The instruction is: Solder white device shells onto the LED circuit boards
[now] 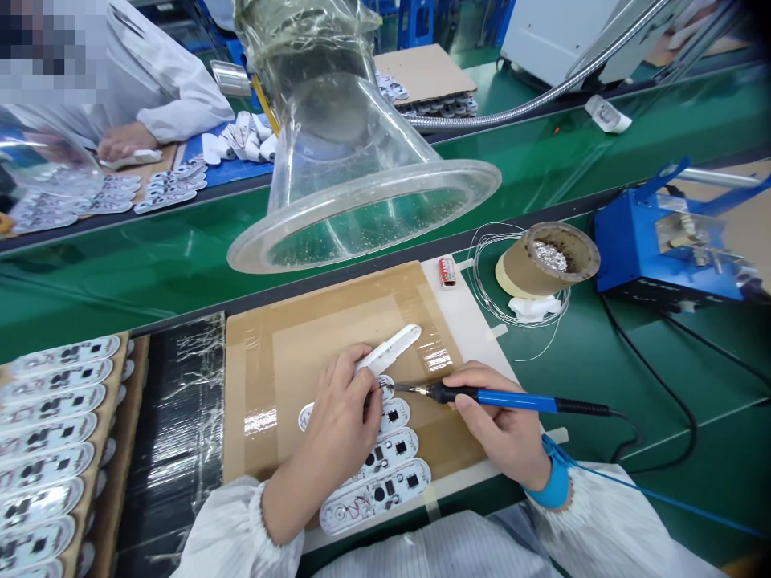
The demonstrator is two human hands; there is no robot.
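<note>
My right hand [501, 413] grips a soldering iron [516, 400] with a blue and black handle. Its metal tip points left and meets the upper end of a small white circuit board [386, 387]. My left hand [346, 405] is closed, with a slim white plastic casing [391, 348] coming out between thumb and forefinger. The fingertips are close to the iron's tip; any wire between them is too small to make out. Below lie several rounded white circuit boards [385, 491] with black chips, partly covered by my left hand. All this is over a cardboard work mat [301, 321].
A clear fume hood [361, 193] hangs above the mat. At right are a solder wire coil [482, 273], a brown pot [524, 261] of metal shavings and a blue soldering station [638, 241]. Boards fill a rack [54, 417] at left. A co-worker's hand [129, 143] is across the bench.
</note>
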